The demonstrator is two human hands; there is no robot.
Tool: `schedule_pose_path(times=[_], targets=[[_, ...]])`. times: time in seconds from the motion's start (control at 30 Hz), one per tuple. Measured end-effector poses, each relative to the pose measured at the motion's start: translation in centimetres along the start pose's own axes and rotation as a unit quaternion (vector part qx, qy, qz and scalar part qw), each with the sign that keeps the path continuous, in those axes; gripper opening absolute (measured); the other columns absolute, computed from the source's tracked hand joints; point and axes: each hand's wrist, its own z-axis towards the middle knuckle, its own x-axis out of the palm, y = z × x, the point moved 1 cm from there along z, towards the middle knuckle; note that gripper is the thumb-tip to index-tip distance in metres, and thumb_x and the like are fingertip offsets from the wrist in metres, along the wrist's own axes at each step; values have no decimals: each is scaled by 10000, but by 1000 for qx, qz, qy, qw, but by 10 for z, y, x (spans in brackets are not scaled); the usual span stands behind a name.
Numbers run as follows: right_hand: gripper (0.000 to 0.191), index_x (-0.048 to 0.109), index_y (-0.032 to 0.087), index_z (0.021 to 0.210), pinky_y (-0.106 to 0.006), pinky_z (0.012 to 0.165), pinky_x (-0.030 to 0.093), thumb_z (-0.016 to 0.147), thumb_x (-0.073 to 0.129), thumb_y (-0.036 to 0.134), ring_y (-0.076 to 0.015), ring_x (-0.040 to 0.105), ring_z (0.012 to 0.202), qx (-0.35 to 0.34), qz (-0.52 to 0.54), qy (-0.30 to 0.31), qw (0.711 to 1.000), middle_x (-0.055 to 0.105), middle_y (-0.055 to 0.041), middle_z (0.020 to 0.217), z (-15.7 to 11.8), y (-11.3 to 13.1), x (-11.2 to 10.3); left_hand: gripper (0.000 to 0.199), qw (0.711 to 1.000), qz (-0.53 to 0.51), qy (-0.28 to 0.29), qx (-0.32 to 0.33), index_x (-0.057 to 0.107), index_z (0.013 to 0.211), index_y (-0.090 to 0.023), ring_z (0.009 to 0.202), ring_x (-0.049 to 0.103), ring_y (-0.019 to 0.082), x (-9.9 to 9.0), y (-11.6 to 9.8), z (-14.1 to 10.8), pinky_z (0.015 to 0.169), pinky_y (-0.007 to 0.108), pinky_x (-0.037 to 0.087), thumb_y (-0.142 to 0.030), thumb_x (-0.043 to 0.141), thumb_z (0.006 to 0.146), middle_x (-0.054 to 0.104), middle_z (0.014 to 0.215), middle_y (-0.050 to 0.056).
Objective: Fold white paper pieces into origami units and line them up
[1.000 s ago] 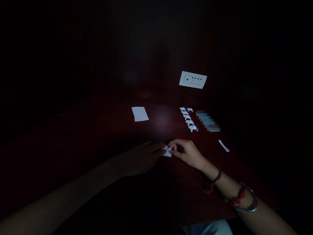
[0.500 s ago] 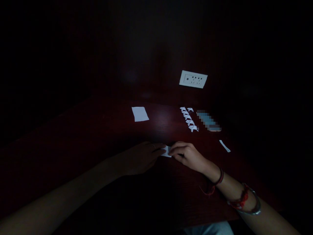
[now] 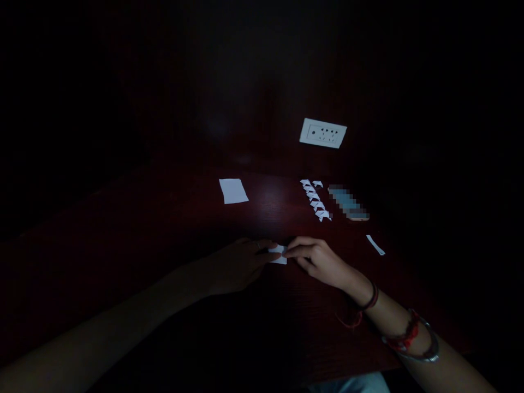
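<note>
A small piece of white paper (image 3: 279,260) lies on the dark red table between my two hands, low in the middle of the head view. My left hand (image 3: 241,266) reaches in from the left, its fingers stretched out and resting on the paper's left part. From the right, my right hand (image 3: 315,259) bends its fingers together, with the fingertips closed at the paper's right edge. Any fold under the fingertips is too small and dim to make out.
Square white sheets (image 3: 233,191) lie farther back on the left. A row of folded white paper pieces (image 3: 315,202) runs beside a blurred-out phone (image 3: 349,203) on the right. Nearer stands a narrow paper strip (image 3: 375,245). On the back wall is a socket plate (image 3: 323,133).
My left fingers have shifted slightly, with one fingertip reaching farther right across the paper. More of the paper shows between the hands. The other things stay in place.
</note>
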Motion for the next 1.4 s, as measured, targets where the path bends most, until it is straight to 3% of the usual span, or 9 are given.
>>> schedule_pose_path(times=[0.3,0.7,1.0,1.4], targets=[[317,583,216,1002,-238,743,422,765,429,72,-115,529,793,-2,-105,37,994,557,-29,900,0,6,-3,446,1000,-17,-8,11,348,1226,-244,1100,384,183,-2,-1,2,879,323,308,-119,387,800,367,1272,31],[181,620,148,799,-261,719,408,739,460,89,-139,523,730,31,-210,62,975,555,-49,782,-4,14,-9,398,1000,8,-16,13,392,1198,-217,1031,416,203,1,-1,4,843,340,341,-121,389,812,419,1176,72],[271,568,192,996,-233,733,424,790,414,105,-116,528,777,20,-108,35,993,542,-31,894,-4,11,-8,391,998,48,-31,10,400,1179,-217,925,443,206,10,2,8,759,335,370,-114,399,803,452,1074,87],[241,602,171,925,-262,716,418,795,471,325,-132,525,756,2,-134,27,991,547,-43,823,3,15,1,295,998,36,-44,-24,481,1066,-157,853,470,196,11,-4,12,726,330,392,-102,400,788,485,988,86]])
